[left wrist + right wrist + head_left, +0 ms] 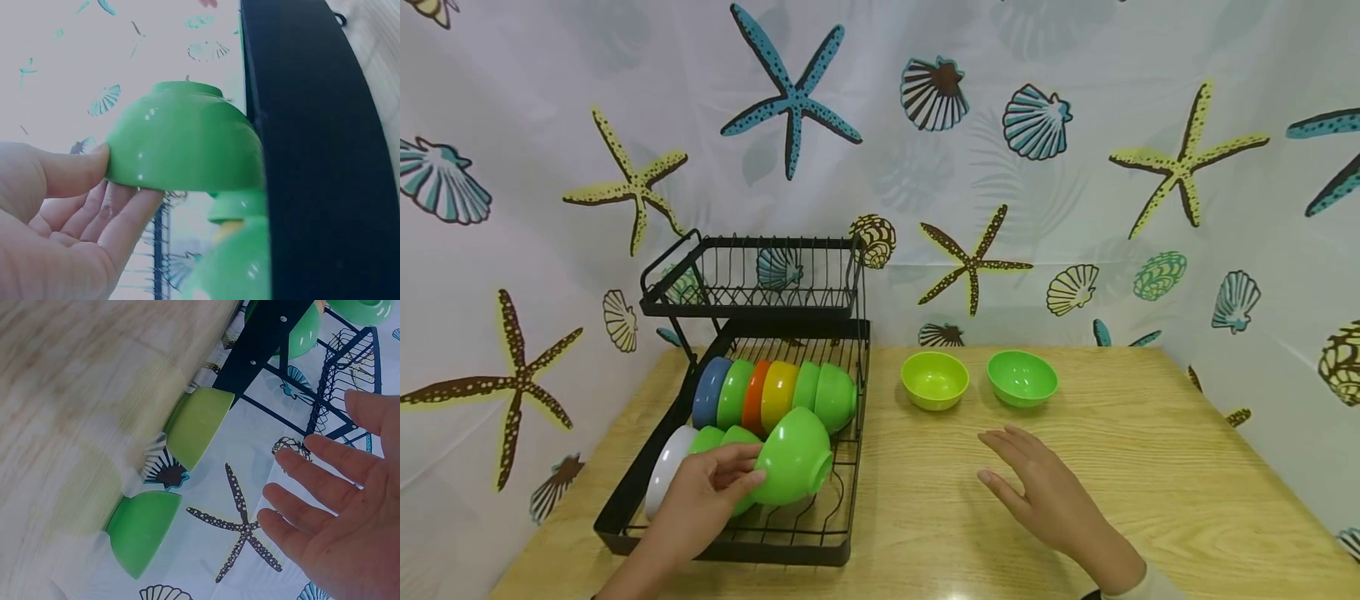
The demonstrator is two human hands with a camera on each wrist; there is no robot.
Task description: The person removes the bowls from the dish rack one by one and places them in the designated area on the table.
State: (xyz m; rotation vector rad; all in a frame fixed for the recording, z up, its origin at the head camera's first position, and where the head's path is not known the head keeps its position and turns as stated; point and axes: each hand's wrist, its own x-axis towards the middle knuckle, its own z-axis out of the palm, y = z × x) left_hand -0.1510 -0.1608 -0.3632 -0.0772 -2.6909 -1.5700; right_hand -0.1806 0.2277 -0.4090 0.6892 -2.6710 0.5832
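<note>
My left hand (703,492) pinches the rim of a green bowl (795,460) between thumb and fingers. That bowl is tipped on its side over the front right of the black dish rack (797,552), its foot turned to the right. In the left wrist view the thumb lies on the outside of the bowl (184,140) and the fingers go under its rim. My right hand (1048,496) hovers over the table with fingers extended and holds nothing. Beyond it a yellow-green bowl (935,382) and a green bowl (1022,379) stand upright on the table.
Behind the held bowl, a rack row has a blue bowl (709,393), an orange bowl (756,396), a yellow bowl (778,395) and several green ones, all on edge. A white bowl (668,468) leads the front row. The rack's upper tier (748,312) overhangs the back.
</note>
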